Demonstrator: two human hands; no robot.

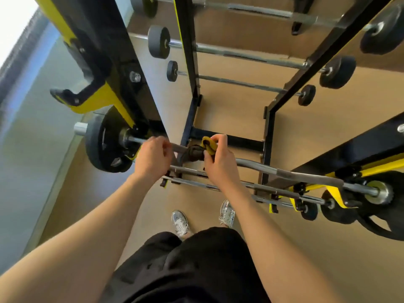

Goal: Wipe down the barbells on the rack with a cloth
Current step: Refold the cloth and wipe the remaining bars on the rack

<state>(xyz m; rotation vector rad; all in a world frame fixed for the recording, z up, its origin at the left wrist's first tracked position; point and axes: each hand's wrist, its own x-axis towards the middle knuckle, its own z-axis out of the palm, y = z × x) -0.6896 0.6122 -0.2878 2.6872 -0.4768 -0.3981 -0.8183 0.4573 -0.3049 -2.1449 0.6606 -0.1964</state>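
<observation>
One cloth round bar; right hand pinches.

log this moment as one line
left grip: holds curved bar | right grip: pinches cloth wrapped on it | other barbells: on rack behind, untouched

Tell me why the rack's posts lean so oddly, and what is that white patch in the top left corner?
In the head view the wide-angle lens splays the rack posts outward; the white patch is strong light blown out, probably a window; the left edge is smeared; the left hand, right hand and cloth look fairly sharp.
</observation>
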